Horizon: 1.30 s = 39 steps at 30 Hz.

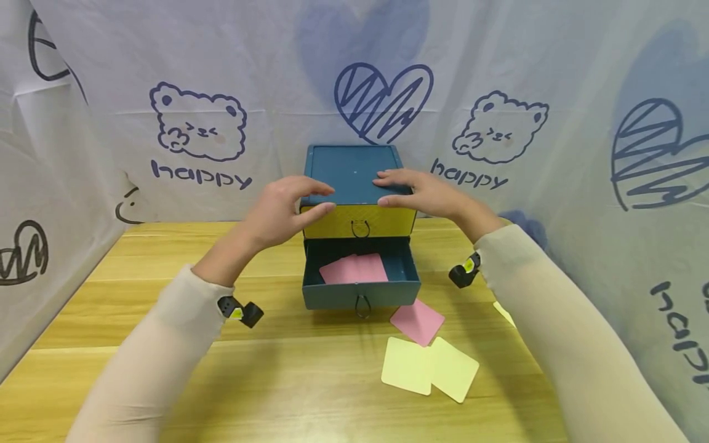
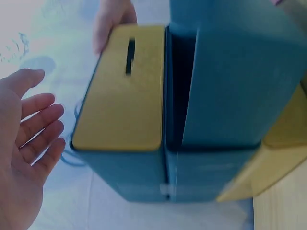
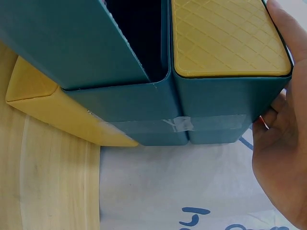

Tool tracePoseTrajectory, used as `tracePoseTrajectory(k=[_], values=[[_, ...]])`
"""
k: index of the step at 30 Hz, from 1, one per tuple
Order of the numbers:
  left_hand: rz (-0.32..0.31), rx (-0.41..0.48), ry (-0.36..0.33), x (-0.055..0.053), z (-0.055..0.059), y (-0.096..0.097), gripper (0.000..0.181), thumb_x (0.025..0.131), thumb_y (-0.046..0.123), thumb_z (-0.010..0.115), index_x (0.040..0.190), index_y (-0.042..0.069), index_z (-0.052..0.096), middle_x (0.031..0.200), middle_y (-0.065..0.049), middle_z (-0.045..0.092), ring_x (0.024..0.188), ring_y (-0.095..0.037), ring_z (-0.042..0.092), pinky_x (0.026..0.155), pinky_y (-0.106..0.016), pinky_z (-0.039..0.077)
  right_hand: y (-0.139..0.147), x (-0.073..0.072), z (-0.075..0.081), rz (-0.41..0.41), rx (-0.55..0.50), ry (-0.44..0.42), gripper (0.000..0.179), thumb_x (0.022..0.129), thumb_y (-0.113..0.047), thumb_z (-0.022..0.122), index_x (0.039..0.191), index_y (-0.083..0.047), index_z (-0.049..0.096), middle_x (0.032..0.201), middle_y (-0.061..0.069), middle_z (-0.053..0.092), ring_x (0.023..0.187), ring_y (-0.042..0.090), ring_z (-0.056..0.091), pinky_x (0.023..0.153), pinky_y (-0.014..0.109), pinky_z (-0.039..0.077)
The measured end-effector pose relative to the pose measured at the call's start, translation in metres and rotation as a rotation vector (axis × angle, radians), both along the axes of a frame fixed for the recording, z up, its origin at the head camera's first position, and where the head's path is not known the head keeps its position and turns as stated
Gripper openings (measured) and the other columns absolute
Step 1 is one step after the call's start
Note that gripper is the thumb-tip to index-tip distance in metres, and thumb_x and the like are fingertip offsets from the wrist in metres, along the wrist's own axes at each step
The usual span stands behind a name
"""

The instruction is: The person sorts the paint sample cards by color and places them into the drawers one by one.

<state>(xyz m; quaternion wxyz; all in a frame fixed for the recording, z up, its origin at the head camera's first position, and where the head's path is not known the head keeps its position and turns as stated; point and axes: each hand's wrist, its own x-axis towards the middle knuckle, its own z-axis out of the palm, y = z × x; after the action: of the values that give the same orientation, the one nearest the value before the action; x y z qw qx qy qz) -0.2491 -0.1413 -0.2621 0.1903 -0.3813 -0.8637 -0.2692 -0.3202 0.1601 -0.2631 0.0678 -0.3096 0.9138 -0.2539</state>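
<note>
With the blue drawer [image 1: 338,296] pulled out and pink cards [image 1: 357,269] lying askew inside, a raised card edge could catch under the opening if the drawer slides back. On a dial centred on that drawer, the yellow drawer [image 1: 388,219] sits closed at twelve o'clock in the cabinet [image 1: 349,169].

The left hand [image 1: 285,209], at ten to eleven, is loosely spread, holds nothing and stands just off the cabinet. The right hand [image 1: 423,191], at one, has loosely bent fingers at the upper edge and grips nothing; how firmly it touches, I cannot tell. Uneven pressure there could twist the cabinet or strain the clear tape [image 3: 184,123] across its seam. At four, a loose pink card [image 1: 418,323] partly hidden by the drawer's corner could get dragged along; two overlapping yellow cards [image 1: 407,366] lie near five.
</note>
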Motion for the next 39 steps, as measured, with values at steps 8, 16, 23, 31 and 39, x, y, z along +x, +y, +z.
tracePoseTrajectory(k=[8,16,23,31,39], values=[[0.066,-0.123,-0.219,-0.031,0.004,-0.011,0.053,0.096,0.044,0.062,0.138,0.013,0.057,0.144,-0.008,0.048,0.136,-0.030,0.038,0.110,-0.052,0.032,-0.002,-0.001,-0.001,0.010,-0.004,0.000,0.065,0.091,-0.059,0.059,0.146,-0.026,0.050,0.157,-0.008,0.031,0.146,0.021,0.020,0.115,0.055,0.018],[0.040,-0.240,-0.383,-0.053,0.002,-0.014,0.066,0.097,0.053,0.052,0.151,0.016,0.040,0.158,-0.008,0.027,0.145,-0.031,0.021,0.115,-0.055,0.021,-0.004,0.000,-0.002,0.011,-0.007,-0.014,0.064,0.091,-0.058,0.059,0.146,-0.026,0.049,0.157,-0.008,0.030,0.146,0.021,0.019,0.116,0.054,0.017],[0.044,-0.231,-0.505,-0.060,0.003,-0.018,0.068,0.095,0.057,0.054,0.151,0.020,0.041,0.158,-0.004,0.029,0.145,-0.029,0.023,0.113,-0.055,0.023,-0.007,0.000,-0.001,0.006,-0.001,-0.010,0.065,0.090,-0.060,0.059,0.146,-0.027,0.049,0.157,-0.008,0.030,0.146,0.021,0.019,0.115,0.055,0.018],[0.057,-0.273,-0.566,-0.065,0.014,-0.013,0.074,0.089,0.063,0.059,0.149,0.024,0.044,0.157,-0.001,0.032,0.144,-0.027,0.026,0.113,-0.054,0.026,-0.004,0.003,0.003,0.008,0.030,0.039,0.068,0.091,-0.059,0.059,0.147,-0.023,0.049,0.157,-0.002,0.030,0.146,0.025,0.021,0.115,0.056,0.019],[0.051,-0.284,-0.557,-0.069,0.013,-0.011,0.075,0.087,0.066,0.060,0.148,0.025,0.045,0.156,0.000,0.033,0.144,-0.026,0.026,0.113,-0.051,0.027,0.017,0.026,0.006,-0.030,-0.063,0.193,0.063,0.095,-0.048,0.061,0.146,-0.014,0.049,0.158,0.005,0.029,0.145,0.030,0.021,0.113,0.060,0.018]])
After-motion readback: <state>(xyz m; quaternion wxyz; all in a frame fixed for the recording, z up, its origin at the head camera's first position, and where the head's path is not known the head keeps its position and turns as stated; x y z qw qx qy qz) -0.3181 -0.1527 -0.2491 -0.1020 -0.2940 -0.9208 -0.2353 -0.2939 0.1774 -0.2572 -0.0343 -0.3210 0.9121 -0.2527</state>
